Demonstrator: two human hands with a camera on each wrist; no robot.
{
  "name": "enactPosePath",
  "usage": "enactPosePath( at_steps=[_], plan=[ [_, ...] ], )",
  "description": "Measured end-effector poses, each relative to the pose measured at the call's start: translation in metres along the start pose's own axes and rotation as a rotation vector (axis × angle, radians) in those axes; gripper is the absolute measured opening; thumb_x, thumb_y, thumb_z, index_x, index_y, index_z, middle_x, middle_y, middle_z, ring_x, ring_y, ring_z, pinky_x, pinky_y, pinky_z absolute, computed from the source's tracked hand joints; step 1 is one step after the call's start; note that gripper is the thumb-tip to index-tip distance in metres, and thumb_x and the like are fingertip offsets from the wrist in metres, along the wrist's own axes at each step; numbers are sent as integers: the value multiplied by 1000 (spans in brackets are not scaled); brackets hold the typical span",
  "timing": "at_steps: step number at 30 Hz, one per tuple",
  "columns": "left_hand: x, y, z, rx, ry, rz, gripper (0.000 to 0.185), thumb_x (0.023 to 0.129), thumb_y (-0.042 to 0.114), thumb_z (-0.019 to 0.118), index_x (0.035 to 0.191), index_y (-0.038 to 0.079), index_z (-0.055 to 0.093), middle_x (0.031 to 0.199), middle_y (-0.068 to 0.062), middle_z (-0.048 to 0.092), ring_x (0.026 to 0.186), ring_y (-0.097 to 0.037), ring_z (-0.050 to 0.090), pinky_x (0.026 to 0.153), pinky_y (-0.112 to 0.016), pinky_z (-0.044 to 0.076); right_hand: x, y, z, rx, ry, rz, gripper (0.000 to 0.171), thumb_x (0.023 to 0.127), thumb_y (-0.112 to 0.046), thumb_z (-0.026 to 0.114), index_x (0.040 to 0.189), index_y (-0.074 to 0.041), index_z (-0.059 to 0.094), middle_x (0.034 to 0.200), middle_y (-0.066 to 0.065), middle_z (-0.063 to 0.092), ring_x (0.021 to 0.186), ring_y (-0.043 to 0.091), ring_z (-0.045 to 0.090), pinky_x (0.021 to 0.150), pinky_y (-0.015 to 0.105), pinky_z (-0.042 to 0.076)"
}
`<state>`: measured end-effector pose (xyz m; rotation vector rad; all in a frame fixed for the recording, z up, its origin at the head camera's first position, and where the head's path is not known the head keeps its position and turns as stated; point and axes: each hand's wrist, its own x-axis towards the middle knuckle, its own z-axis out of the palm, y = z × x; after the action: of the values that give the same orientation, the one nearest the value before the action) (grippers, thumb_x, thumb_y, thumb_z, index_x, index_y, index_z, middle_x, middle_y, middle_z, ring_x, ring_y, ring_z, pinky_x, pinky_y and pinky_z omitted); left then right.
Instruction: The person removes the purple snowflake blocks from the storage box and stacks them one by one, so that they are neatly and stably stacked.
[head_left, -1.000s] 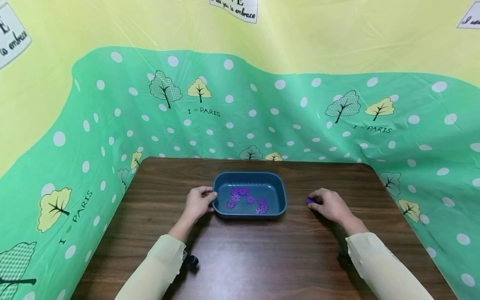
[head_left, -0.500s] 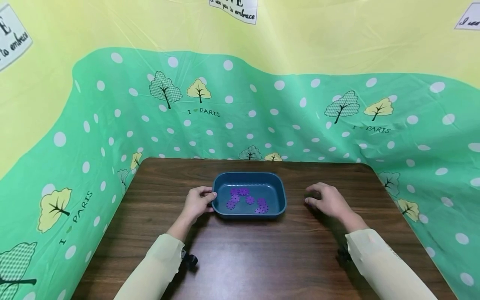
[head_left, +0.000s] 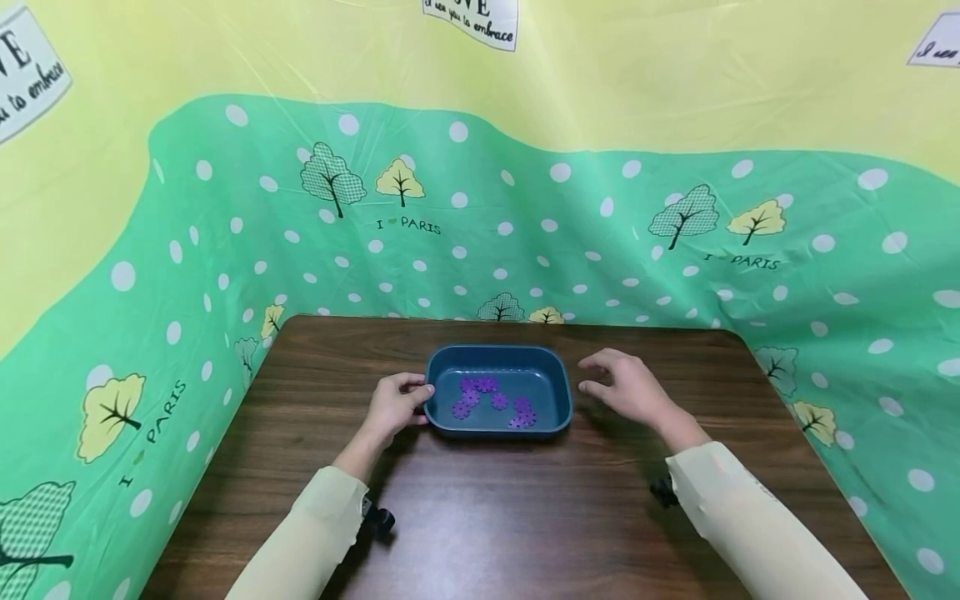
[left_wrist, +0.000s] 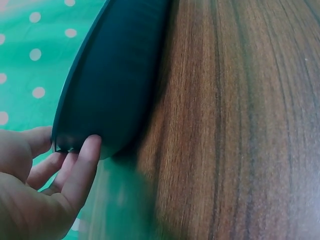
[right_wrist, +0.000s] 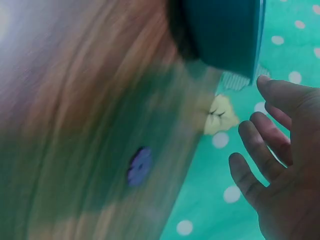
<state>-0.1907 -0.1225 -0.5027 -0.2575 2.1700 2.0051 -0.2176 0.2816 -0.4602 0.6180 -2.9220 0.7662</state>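
A dark blue tray [head_left: 491, 427] stands mid-table with several purple toothed discs [head_left: 491, 398] on its floor. My left hand [head_left: 397, 404] grips the tray's left rim, thumb on top and fingers on the outer wall [left_wrist: 115, 85]; the left wrist view shows this hand [left_wrist: 50, 185] up close. My right hand [head_left: 622, 387] hovers just right of the tray with its fingers spread and nothing in them. In the right wrist view that hand [right_wrist: 280, 165] is beside the tray [right_wrist: 225, 30], and one purple disc [right_wrist: 139, 166] lies blurred on the table. The head view hides that disc.
The brown wooden table [head_left: 487, 517] is walled on three sides by a green dotted cloth [head_left: 525, 242] with tree prints, yellow higher up. Both forearms wear pale yellow sleeves [head_left: 315, 533].
My right hand has left the purple disc on the table, opened its fingers and moved left towards the tray. The left hand and tray have not moved.
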Motion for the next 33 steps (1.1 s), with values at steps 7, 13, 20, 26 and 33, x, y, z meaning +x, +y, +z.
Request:
enactPosePath(
  at_steps=[7, 13, 20, 26, 33],
  plan=[
    [0, -2, 1, -9, 4, -6, 34, 98, 10, 70, 127, -7, 65, 103, -16, 66, 85, -28, 72, 67, -36, 66, 15, -26, 2, 19, -17, -22, 34, 93, -22, 78, 123, -7, 72, 119, 8, 70, 105, 28, 68, 88, 50, 61],
    [2, -6, 0, -16, 12, -35, 32, 97, 12, 71, 125, -4, 67, 103, -15, 67, 84, -29, 72, 71, -40, 67, 25, -43, 10, 38, -37, -59, 31, 92, -22, 79, 121, -11, 72, 119, 9, 70, 100, 25, 66, 83, 45, 60],
    [4, -10, 0, -31, 5, -58, 35, 98, 15, 71, 129, -1, 66, 112, -16, 66, 91, -27, 70, 73, -38, 67, 33, -56, 27, 41, -70, -118, 33, 91, -21, 80, 121, -8, 73, 117, 8, 71, 100, 26, 68, 81, 43, 61],
    [3, -11, -1, -37, 4, -64, 38, 98, 18, 72, 130, -2, 66, 116, -17, 66, 95, -27, 71, 73, -37, 67, 38, -66, 43, 64, -140, -124, 35, 92, -22, 79, 122, -6, 72, 120, 12, 71, 104, 29, 68, 88, 45, 61],
    [3, -9, 0, -40, 7, -73, 35, 97, 17, 72, 126, -1, 68, 114, -16, 67, 92, -25, 71, 71, -36, 67, 44, -74, 60, 16, -172, -136, 34, 90, -22, 82, 119, -7, 74, 116, 6, 73, 105, 24, 68, 93, 43, 60]
  ],
)
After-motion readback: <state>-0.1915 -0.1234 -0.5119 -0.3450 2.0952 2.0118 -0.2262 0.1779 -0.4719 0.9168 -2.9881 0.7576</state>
